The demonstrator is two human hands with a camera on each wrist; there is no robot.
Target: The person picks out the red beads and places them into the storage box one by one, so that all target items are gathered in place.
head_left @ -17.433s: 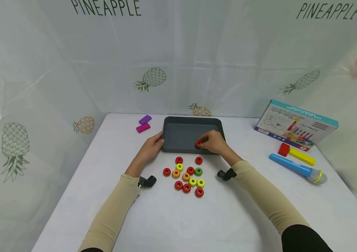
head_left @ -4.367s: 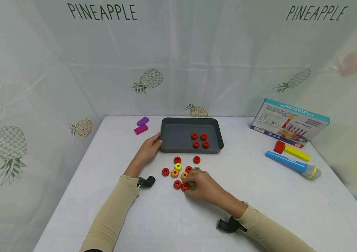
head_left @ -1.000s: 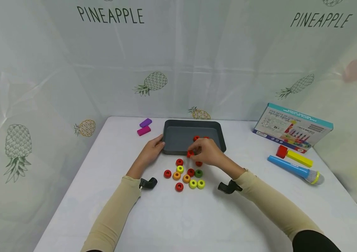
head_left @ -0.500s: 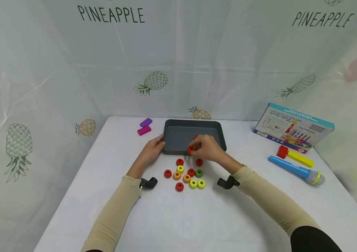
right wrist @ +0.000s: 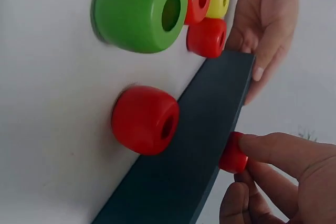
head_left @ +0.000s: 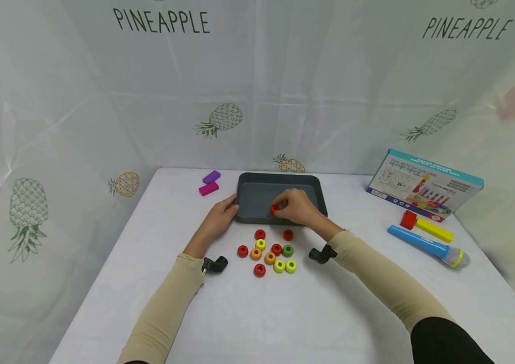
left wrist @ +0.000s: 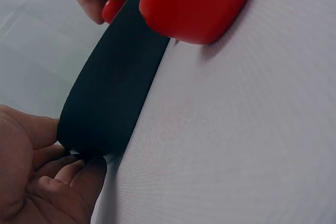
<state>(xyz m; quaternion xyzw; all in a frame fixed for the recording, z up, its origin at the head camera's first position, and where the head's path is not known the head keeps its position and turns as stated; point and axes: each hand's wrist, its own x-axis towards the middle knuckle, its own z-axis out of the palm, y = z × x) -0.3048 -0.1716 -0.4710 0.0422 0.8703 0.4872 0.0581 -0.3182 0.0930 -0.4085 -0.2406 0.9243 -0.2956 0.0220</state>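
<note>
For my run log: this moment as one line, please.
left hand: grips tray | right hand: pinches red bead at tray's near side | table: loose beads, red, yellow, orange, green

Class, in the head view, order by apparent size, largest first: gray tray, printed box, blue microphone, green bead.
Gray tray and printed box: too alike to rank
Blue microphone
Green bead

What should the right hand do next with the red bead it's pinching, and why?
I'd probably lower the red bead onto the floor of the gray tray and let go. The right hand pinches it just past the tray's near wall, and the left hand grips the tray's left side, which should steady it. Whether the bead already touches the floor, I can't tell.
</note>
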